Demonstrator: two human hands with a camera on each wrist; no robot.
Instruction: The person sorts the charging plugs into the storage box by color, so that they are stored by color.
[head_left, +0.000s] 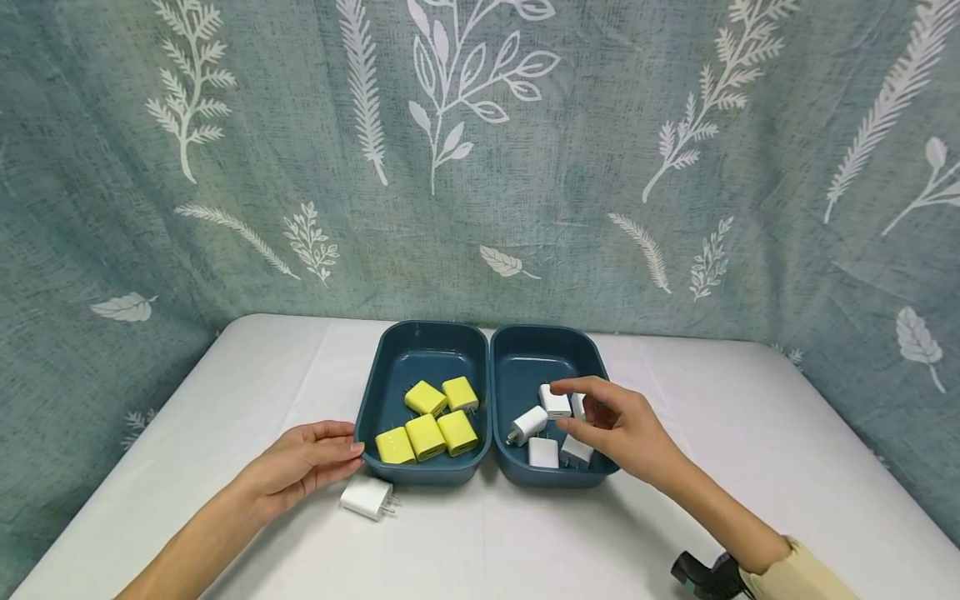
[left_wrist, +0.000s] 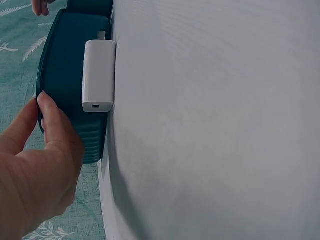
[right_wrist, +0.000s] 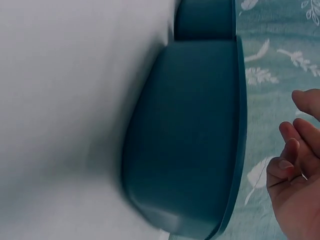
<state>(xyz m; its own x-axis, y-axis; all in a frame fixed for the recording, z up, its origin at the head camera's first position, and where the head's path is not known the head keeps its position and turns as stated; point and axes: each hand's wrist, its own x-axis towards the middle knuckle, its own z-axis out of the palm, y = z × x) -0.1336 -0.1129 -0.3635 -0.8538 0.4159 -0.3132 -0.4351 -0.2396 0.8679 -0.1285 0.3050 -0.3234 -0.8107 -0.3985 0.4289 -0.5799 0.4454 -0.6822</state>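
Note:
My left hand (head_left: 303, 462) pinches the near left rim of the left dark blue box (head_left: 435, 367), thumb and fingertips on either side of the rim in the left wrist view. Several yellow charger plugs (head_left: 425, 437) lie inside that box. Over the right dark blue box (head_left: 542, 360) is my right hand (head_left: 621, 425), thumb and index finger spread apart with nothing between them. Beneath and beside it lie several white charger plugs (head_left: 543, 452), some partly hidden by the fingers. One more white charger plug (head_left: 367, 497) lies on the cloth just in front of the left box.
Both boxes stand side by side toward the back of a table with a white cloth (head_left: 300, 550). Behind and around hangs a blue-green curtain (head_left: 465, 225) with white leaf prints. A black strap device (head_left: 708, 575) sits at the right wrist, by a cream sleeve (head_left: 795, 575).

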